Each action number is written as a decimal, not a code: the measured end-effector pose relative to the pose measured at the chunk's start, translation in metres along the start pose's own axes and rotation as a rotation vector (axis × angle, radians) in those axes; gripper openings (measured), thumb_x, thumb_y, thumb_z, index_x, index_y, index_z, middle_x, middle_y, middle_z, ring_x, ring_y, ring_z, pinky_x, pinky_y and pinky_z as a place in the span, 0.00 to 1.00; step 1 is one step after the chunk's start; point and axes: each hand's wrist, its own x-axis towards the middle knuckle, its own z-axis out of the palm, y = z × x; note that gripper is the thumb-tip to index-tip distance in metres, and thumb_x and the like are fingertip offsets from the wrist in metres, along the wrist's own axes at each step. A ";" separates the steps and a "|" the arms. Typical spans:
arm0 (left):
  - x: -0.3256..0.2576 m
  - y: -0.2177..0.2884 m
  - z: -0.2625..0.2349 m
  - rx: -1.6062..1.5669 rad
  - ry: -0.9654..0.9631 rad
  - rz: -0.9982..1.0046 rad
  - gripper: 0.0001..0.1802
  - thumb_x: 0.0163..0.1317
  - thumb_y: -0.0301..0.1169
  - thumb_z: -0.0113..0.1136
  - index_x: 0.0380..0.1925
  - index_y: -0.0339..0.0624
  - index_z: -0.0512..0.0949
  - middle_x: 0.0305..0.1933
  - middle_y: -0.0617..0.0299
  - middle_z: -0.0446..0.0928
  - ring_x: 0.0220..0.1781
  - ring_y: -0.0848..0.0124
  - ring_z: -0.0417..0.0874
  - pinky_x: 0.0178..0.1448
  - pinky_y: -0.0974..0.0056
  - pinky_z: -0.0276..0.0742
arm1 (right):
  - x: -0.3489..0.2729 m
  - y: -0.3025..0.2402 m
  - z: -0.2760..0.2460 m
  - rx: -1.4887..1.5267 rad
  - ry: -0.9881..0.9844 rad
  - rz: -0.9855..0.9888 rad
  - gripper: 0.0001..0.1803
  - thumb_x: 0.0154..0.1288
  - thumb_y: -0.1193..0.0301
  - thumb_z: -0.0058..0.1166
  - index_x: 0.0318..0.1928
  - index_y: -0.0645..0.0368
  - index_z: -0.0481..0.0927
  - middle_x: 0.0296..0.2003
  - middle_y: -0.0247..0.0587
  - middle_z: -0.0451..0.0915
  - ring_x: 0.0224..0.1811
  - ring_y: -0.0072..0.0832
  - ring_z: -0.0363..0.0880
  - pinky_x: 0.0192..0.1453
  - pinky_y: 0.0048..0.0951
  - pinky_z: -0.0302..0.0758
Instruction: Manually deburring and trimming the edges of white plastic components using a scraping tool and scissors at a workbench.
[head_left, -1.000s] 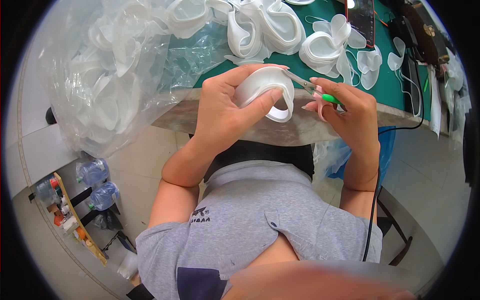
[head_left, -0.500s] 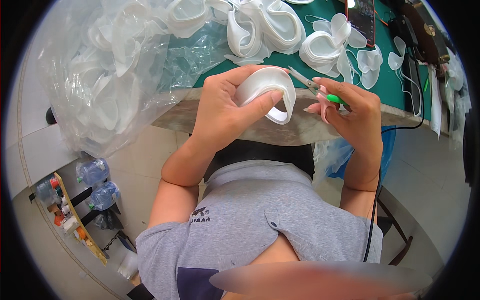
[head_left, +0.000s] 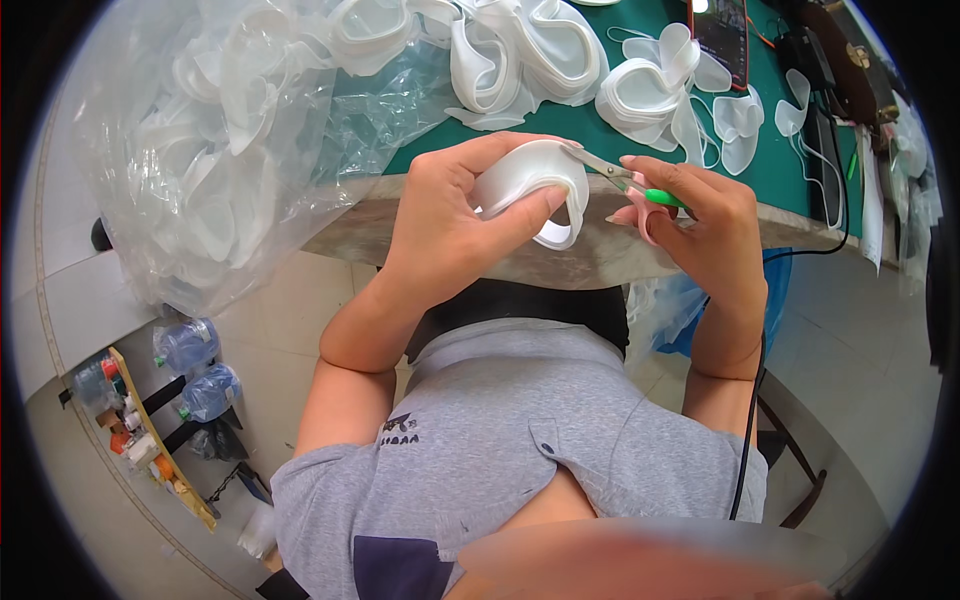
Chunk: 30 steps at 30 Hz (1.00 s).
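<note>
My left hand (head_left: 450, 215) grips a white, curved soft plastic piece (head_left: 535, 185) just in front of the table edge. My right hand (head_left: 700, 215) holds small scissors (head_left: 625, 182) with green and pink handles. The blades point left and touch the upper rim of the white piece. Both hands hover over the rounded front edge of the green-topped table (head_left: 590, 255).
A large clear plastic bag (head_left: 215, 150) full of white pieces hangs over the table's left end. More white pieces (head_left: 650, 90) lie in piles on the green top. A phone (head_left: 722, 30) and black cables lie at the far right. Plastic bottles (head_left: 190, 365) stand on the floor at left.
The scissors' blades have slid slightly left along the rim of the white piece. My left hand has turned the piece a little.
</note>
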 end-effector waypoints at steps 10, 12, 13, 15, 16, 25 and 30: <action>0.000 0.003 -0.004 0.067 -0.038 -0.031 0.16 0.55 0.28 0.65 0.44 0.36 0.81 0.34 0.62 0.82 0.34 0.80 0.79 0.40 0.73 0.76 | -0.001 0.005 -0.001 0.059 0.014 0.006 0.15 0.55 0.83 0.60 0.45 0.62 0.83 0.29 0.41 0.84 0.31 0.24 0.86 0.30 0.16 0.75; 0.001 0.002 -0.003 0.055 -0.028 -0.015 0.16 0.54 0.28 0.65 0.44 0.36 0.81 0.34 0.62 0.82 0.34 0.80 0.80 0.40 0.73 0.76 | -0.001 0.005 -0.003 0.076 0.027 0.010 0.15 0.55 0.83 0.60 0.45 0.62 0.83 0.30 0.41 0.84 0.31 0.24 0.86 0.30 0.16 0.75; 0.002 0.001 -0.002 0.043 -0.019 -0.001 0.16 0.54 0.28 0.65 0.44 0.36 0.81 0.35 0.62 0.82 0.35 0.80 0.80 0.40 0.73 0.77 | 0.000 0.002 -0.006 0.038 0.015 0.018 0.15 0.55 0.82 0.60 0.45 0.62 0.83 0.30 0.41 0.84 0.31 0.24 0.86 0.31 0.16 0.75; 0.002 0.002 -0.003 0.043 -0.023 -0.006 0.16 0.54 0.28 0.64 0.44 0.36 0.81 0.35 0.62 0.82 0.35 0.79 0.80 0.40 0.73 0.77 | 0.000 0.001 -0.007 0.000 0.004 0.025 0.15 0.55 0.82 0.61 0.45 0.62 0.83 0.29 0.41 0.84 0.31 0.24 0.86 0.31 0.16 0.76; 0.001 0.003 -0.003 0.042 -0.025 -0.011 0.16 0.54 0.28 0.64 0.45 0.36 0.81 0.35 0.62 0.82 0.35 0.79 0.80 0.41 0.72 0.77 | 0.000 0.001 -0.005 0.010 -0.012 0.029 0.15 0.55 0.82 0.61 0.45 0.62 0.83 0.29 0.41 0.84 0.31 0.24 0.86 0.31 0.16 0.76; 0.000 0.003 -0.003 0.068 -0.037 -0.032 0.15 0.54 0.29 0.64 0.43 0.36 0.81 0.35 0.61 0.82 0.35 0.79 0.80 0.40 0.73 0.77 | -0.002 0.002 0.000 0.033 -0.015 0.014 0.15 0.55 0.81 0.62 0.45 0.61 0.83 0.28 0.40 0.83 0.30 0.24 0.86 0.30 0.16 0.76; -0.001 0.003 -0.002 0.081 -0.029 -0.038 0.15 0.54 0.28 0.64 0.43 0.36 0.81 0.34 0.62 0.82 0.35 0.79 0.80 0.39 0.73 0.76 | -0.001 0.003 0.000 0.040 -0.025 0.014 0.15 0.55 0.81 0.62 0.46 0.61 0.82 0.29 0.41 0.84 0.30 0.25 0.86 0.30 0.17 0.76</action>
